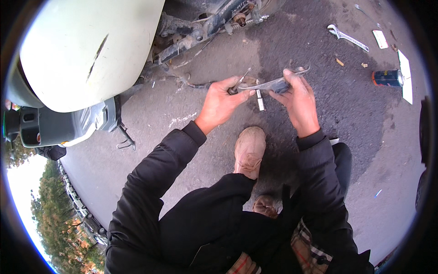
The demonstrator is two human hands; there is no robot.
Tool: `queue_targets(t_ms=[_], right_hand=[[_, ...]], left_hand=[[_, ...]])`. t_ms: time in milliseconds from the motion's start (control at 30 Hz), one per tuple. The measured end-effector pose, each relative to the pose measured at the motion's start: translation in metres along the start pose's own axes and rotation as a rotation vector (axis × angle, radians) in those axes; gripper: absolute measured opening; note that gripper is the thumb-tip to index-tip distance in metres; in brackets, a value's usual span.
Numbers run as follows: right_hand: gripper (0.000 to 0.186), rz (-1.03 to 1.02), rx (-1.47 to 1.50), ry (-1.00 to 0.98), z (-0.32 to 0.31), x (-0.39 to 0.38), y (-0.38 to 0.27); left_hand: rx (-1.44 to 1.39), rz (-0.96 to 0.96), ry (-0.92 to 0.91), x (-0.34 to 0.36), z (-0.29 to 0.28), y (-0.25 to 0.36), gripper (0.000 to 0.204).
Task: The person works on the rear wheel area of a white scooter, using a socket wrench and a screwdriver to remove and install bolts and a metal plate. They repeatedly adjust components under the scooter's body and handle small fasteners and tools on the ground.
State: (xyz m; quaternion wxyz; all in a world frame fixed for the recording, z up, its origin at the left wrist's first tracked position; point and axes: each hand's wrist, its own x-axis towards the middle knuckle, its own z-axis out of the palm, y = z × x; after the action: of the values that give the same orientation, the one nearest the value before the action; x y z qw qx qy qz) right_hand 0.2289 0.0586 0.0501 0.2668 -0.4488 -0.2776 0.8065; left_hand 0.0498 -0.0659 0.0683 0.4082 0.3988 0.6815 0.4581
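Observation:
My left hand (219,102) is closed on a small dark-handled tool (232,90) with a thin metal shaft, and its fingertips also touch the left end of a curved, dirty grey-and-black part (273,84). My right hand (296,105) grips that part's right side between thumb and fingers, with a thin tip sticking out beyond it. Below the part, between both hands, a shiny cylindrical socket tool (260,101) shows, its upper end partly hidden.
A white scooter body (86,50) with exposed frame parts (196,34) fills the upper left. On the right lie an adjustable wrench (346,37), a dark spray can (385,78), a white card (406,75) and small scraps. My boot (250,150) is below my hands.

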Motion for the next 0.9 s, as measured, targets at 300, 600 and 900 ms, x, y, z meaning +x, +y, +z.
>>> queue_targets(t_ms=[300,600,900], right_hand=[[0.032,-0.019,0.024,0.050,-0.045,-0.020,0.012],[0.043,0.091,-0.090,0.003,-0.073,-0.033,0.040],[0.046,0.091,-0.113,0.005,-0.075,-0.031,0.039]], left_hand=[[-0.218,-0.547,0.240,-0.006,-0.029,-0.039,0.039],[-0.871,-0.502,0.698,0.019,-0.085,-0.081,0.015],[-0.981,-0.429,0.768,0.037,-0.097,-0.080,0.014]])
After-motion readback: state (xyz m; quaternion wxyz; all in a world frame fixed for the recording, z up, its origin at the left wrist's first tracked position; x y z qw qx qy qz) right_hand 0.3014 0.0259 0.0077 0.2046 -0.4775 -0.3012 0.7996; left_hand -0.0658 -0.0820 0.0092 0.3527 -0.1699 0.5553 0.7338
